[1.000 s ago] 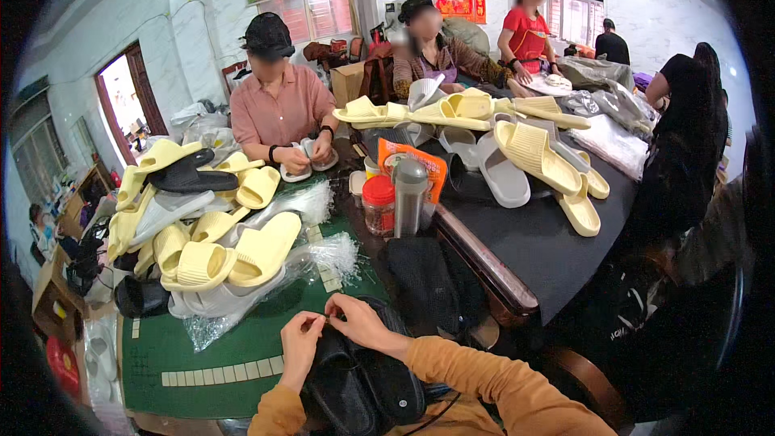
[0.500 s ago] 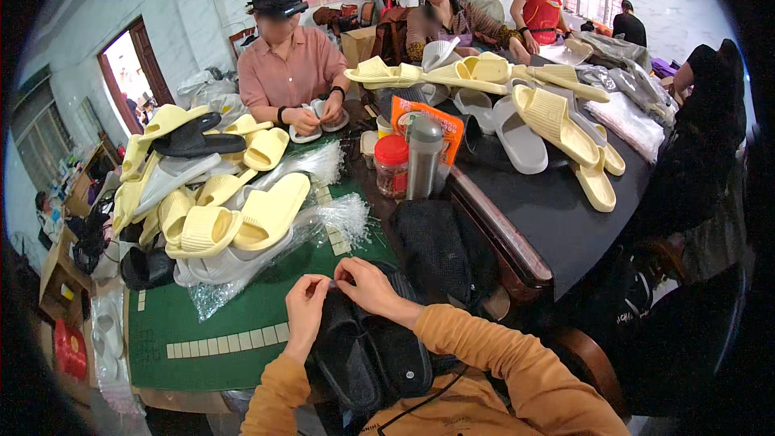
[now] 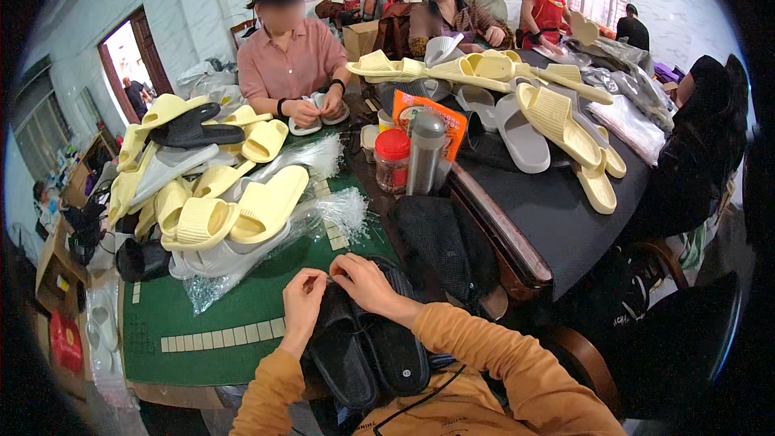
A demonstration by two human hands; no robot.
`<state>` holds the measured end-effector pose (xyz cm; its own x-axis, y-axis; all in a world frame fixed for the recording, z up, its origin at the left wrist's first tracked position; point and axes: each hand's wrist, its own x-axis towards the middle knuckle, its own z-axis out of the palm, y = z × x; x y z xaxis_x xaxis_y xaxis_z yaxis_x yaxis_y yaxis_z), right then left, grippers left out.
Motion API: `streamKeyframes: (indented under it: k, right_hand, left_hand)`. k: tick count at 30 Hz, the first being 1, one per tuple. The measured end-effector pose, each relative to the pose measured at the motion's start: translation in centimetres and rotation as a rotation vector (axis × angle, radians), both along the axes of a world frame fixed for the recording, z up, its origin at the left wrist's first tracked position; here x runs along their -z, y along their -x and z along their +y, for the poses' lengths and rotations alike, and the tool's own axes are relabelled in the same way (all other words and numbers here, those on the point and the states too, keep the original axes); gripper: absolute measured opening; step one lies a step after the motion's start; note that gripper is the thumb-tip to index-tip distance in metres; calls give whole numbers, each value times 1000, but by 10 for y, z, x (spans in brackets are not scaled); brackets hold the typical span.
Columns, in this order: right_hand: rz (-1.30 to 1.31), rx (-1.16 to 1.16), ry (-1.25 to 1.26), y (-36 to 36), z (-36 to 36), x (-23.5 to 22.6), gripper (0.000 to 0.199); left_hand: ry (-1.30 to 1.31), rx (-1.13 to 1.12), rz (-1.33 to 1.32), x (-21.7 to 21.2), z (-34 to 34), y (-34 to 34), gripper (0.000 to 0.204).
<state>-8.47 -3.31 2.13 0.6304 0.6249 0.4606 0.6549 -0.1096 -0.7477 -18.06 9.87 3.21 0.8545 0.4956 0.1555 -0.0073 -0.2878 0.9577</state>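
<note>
A pair of black slippers lies side by side at the table's near edge, the left slipper (image 3: 345,359) partly under my hands and the right slipper (image 3: 404,347) beside it with a small round pale sticker on its heel. Over the far end of the left slipper, my left hand (image 3: 303,307) is closed in a pinch. My right hand (image 3: 367,287) meets it from the right, thumb and fingertips also pinched, its wrist across the right slipper. Whatever the fingertips hold is too small to make out.
Yellow slippers (image 3: 262,210) and others are heaped at left, with clear plastic bags (image 3: 218,278) beneath. A red-lidded jar (image 3: 392,163) and a grey flask (image 3: 425,157) stand ahead. More slippers (image 3: 557,125) lie on the black table, right. Across the table a person (image 3: 295,64) handles grey slippers.
Both hands stay pinched over the left slipper and have shifted slightly up and left in view. The small greyish bit seen between the fingertips before is hard to see now.
</note>
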Motion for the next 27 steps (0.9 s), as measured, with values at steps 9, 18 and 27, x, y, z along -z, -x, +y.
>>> streamKeyframes:
  k: [9,18,27]
  right_hand:
    - [36,-30,14,-1,0,-7,9]
    - [88,-66,59,-14,5,-1,8]
    - [114,-93,17,-17,3,-6,9]
  left_hand:
    - [187,20,-13,-6,4,-3,12]
    - [267,-1,-60,-9,6,-1,13]
    - [229,14,65,-10,7,-10,14]
